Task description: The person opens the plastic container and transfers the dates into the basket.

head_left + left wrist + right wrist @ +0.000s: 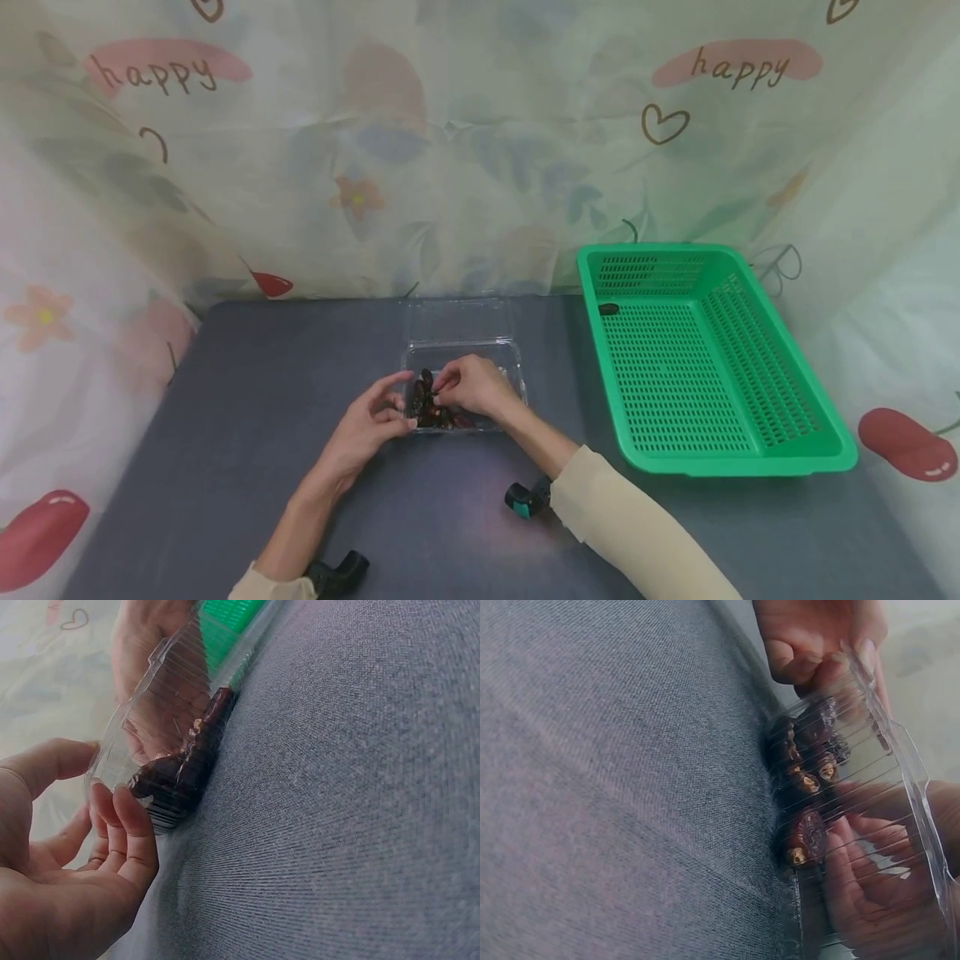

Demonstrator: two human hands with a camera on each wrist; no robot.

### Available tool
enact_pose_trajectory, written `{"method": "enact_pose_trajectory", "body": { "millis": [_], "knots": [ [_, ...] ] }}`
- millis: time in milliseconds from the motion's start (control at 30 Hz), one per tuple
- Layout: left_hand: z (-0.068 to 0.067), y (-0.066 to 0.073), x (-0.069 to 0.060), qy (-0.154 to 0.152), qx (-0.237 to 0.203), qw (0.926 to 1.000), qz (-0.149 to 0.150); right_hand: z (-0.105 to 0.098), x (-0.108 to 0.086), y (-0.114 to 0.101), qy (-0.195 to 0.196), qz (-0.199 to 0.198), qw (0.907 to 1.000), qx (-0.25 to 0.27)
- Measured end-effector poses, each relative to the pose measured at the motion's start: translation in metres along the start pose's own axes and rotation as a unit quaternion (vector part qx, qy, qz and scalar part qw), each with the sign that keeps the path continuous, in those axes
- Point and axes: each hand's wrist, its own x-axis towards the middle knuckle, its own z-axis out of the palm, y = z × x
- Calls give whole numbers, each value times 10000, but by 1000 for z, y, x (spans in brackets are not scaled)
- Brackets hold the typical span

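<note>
A clear plastic clamshell box lies on the table with its lid folded back. Several dark brown, shiny dates are gathered toward the left of its base. My left hand holds the box's left end, thumb and fingers spread along its wall and rim; the left wrist view shows its fingertips against the plastic. Inside the box, my right hand pinches among the dates with thumb and fingers on one, partly hidden. Through the wall, the right wrist view shows dates beside those fingers.
To the right stands a green plastic basket with slotted walls, holding one date in its far left corner. A grey cloth covers the table. A patterned curtain hangs behind and at both sides.
</note>
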Motion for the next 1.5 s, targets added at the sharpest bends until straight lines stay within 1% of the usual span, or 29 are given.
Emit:
{"method": "enact_pose_trajectory", "body": {
  "millis": [200,300,433,567,667,767,900,1033,1133,1267,1367,1500],
  "knots": [
    [-1,3,2,-40,15,10000,85,-4,1,-1,-85,123,9973,718],
    [-2,4,4,-62,14,9999,124,-6,1,-3,-149,154,9953,944],
    [-2,5,5,-71,49,9999,83,-9,0,-6,-178,84,9958,893],
    [-2,6,4,-48,84,9999,45,-18,-2,-12,-161,-197,9974,677],
    [-4,7,3,-31,117,9999,10,-27,-5,-20,-150,-354,9968,703],
    [-8,7,0,43,161,9999,-25,-38,-10,-30,-271,-418,9936,1009],
    [-11,6,-1,145,159,9998,-24,-50,-15,-39,-489,-388,9877,1431],
    [-9,4,1,101,117,9999,59,-65,-22,-44,-458,-391,9882,1410],
    [-5,3,2,48,138,9999,83,-78,-28,-45,-412,-506,9892,1310],
    [-1,2,2,57,154,9999,40,-94,-32,-44,-515,-643,9855,1485],
    [0,1,1,70,125,9999,14,-106,-35,-41,-565,-627,9830,1633],
    [1,0,-1,76,89,9999,-33,-120,-38,-35,-518,-566,9837,1628]
  ]
}}
